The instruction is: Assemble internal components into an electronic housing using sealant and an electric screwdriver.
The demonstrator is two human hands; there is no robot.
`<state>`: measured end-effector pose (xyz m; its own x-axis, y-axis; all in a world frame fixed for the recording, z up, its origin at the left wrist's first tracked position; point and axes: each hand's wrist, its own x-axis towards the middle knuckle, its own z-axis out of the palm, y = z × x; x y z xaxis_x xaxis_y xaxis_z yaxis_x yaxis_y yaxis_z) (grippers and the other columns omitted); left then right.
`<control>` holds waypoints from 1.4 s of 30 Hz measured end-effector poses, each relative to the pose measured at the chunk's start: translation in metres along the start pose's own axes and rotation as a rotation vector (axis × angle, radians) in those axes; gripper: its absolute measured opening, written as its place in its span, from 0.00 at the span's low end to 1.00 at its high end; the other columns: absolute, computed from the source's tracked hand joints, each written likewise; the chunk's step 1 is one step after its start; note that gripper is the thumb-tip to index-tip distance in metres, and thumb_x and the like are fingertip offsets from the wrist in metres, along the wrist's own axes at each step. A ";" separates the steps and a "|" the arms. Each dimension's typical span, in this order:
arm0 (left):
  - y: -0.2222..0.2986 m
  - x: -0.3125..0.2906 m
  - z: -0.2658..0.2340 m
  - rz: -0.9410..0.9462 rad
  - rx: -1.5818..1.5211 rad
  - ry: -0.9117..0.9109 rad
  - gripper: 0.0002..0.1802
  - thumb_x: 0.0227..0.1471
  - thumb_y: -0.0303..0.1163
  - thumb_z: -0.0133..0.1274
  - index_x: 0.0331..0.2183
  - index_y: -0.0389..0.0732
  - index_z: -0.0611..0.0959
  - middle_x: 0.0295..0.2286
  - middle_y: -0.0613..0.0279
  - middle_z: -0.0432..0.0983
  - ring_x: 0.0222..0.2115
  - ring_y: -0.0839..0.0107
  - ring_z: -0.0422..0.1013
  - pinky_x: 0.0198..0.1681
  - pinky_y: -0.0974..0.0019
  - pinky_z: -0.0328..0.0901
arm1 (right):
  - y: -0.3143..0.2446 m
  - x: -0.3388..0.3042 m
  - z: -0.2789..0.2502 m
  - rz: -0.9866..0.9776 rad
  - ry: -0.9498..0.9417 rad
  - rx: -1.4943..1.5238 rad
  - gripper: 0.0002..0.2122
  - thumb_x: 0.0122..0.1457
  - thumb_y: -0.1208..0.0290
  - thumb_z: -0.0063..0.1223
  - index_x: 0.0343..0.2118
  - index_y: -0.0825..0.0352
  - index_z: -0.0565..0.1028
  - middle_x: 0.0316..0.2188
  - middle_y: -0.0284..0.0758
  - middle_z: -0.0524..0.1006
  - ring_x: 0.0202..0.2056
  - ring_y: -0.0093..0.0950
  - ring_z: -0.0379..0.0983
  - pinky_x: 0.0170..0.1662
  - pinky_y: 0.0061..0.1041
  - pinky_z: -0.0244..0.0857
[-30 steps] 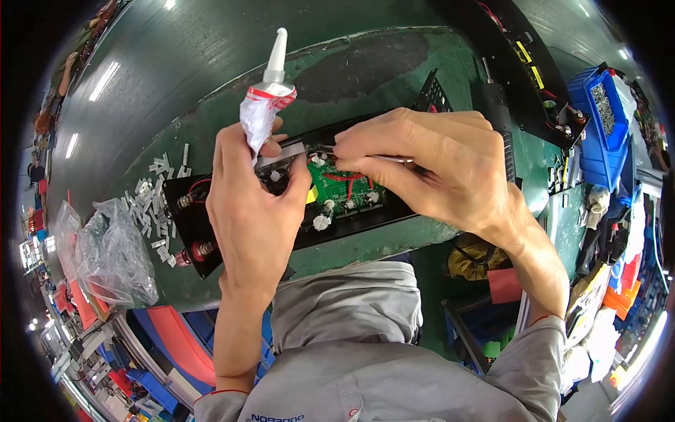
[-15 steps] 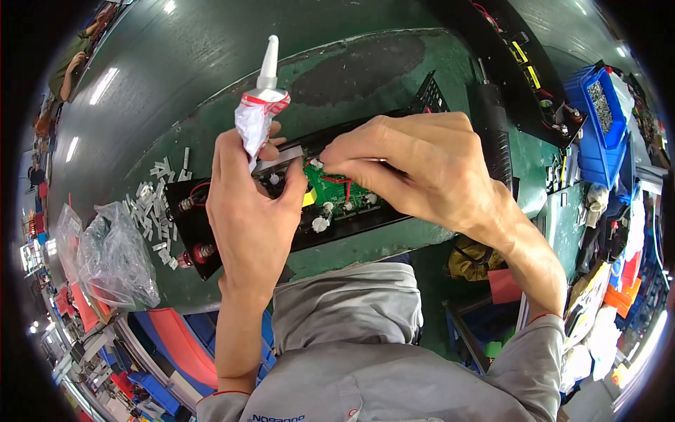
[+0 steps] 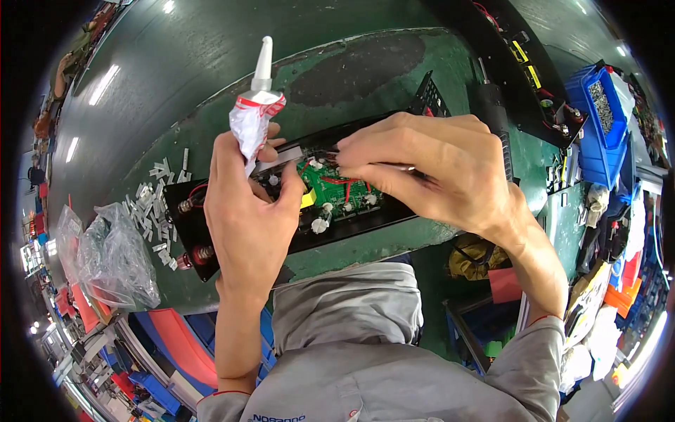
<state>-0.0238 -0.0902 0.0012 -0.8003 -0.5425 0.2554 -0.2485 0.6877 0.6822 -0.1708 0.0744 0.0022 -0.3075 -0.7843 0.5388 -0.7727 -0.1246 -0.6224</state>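
Note:
A black metal chassis (image 3: 301, 238) lies on the green table, holding a green circuit board (image 3: 323, 188) with red wires and white blobs on it. My left hand (image 3: 249, 211) is closed around a crumpled white tube (image 3: 249, 126) with red stripes, its pale nozzle pointing up and away. That thumb is over the board's left end, close to a yellow part (image 3: 308, 199). Above the board's right half, my right hand (image 3: 429, 172) is closed in a pinch, palm down. A thin shiny edge shows between its fingers, but what it belongs to is hidden.
Several small pale strips (image 3: 149, 211) are scattered left of the chassis, beside a crumpled clear plastic bag (image 3: 116, 253). A black cylindrical tool (image 3: 496, 126) lies to the right. Farther right are another black chassis (image 3: 524, 77) and a blue bin (image 3: 598, 119) of small metal parts.
My right hand has moved slightly right, away from the left thumb, uncovering more of the board. My left hand and the tube have shifted a little left.

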 end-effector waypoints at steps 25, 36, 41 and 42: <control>0.000 0.000 0.005 0.012 0.071 0.013 0.23 0.43 0.21 0.67 0.42 0.37 0.75 0.34 0.62 0.76 0.27 0.70 0.72 0.22 0.67 0.65 | 0.007 0.002 0.014 -0.107 0.030 -0.047 0.08 0.51 0.76 0.68 0.35 0.66 0.83 0.30 0.35 0.84 0.29 0.30 0.82 0.29 0.24 0.76; -0.004 -0.003 0.005 0.109 0.122 0.016 0.23 0.45 0.21 0.66 0.43 0.37 0.75 0.35 0.53 0.71 0.32 0.51 0.73 0.33 0.55 0.70 | 0.003 0.003 0.011 -0.060 0.054 -0.032 0.07 0.51 0.78 0.68 0.34 0.68 0.82 0.31 0.36 0.84 0.30 0.31 0.83 0.31 0.24 0.76; -0.006 -0.001 0.004 0.115 0.126 0.048 0.22 0.44 0.21 0.66 0.42 0.37 0.75 0.34 0.55 0.73 0.31 0.55 0.74 0.31 0.57 0.70 | 0.002 0.003 0.009 -0.057 0.023 -0.007 0.06 0.53 0.77 0.66 0.34 0.67 0.82 0.32 0.35 0.84 0.31 0.31 0.83 0.32 0.25 0.76; -0.006 0.000 0.004 0.129 0.126 0.061 0.22 0.44 0.21 0.67 0.41 0.37 0.76 0.33 0.57 0.73 0.30 0.58 0.74 0.29 0.59 0.70 | 0.002 0.005 0.010 -0.055 0.025 -0.010 0.06 0.53 0.77 0.66 0.34 0.67 0.82 0.32 0.35 0.84 0.31 0.31 0.83 0.32 0.25 0.76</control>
<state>-0.0244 -0.0923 -0.0060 -0.7963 -0.4713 0.3792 -0.2153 0.8066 0.5504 -0.1683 0.0645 -0.0022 -0.2782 -0.7613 0.5857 -0.7944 -0.1605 -0.5859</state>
